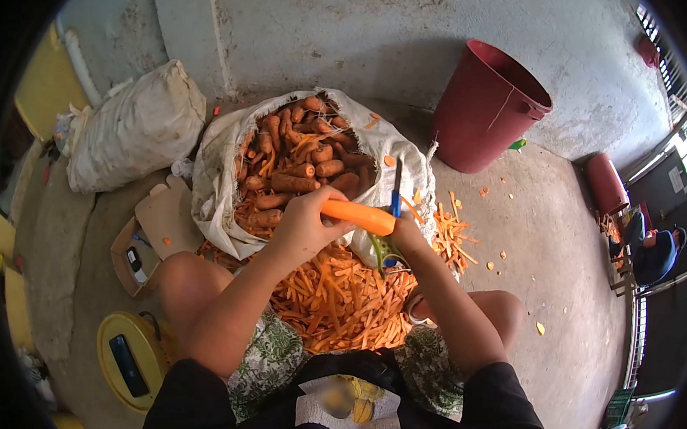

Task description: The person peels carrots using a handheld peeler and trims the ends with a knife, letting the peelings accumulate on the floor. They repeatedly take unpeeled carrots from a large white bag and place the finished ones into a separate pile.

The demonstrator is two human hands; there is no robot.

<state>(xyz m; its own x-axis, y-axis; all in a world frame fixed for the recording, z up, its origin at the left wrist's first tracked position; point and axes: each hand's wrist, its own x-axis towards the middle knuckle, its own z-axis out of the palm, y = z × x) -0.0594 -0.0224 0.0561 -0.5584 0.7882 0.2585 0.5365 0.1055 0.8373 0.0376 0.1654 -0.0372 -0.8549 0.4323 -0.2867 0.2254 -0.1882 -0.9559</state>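
At frame centre the left hand [303, 226] clamps its fingers round a carrot [359, 215], level above the peelings [340, 299] so shavings drop there, while the right hand [410, 236], fingers closed on a peeler [396, 195], sets it against the tip.

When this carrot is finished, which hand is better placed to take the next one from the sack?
Probably the left hand. It holds the carrot and lies next to the open sack, on that side. The right hand is busy gripping the peeler.
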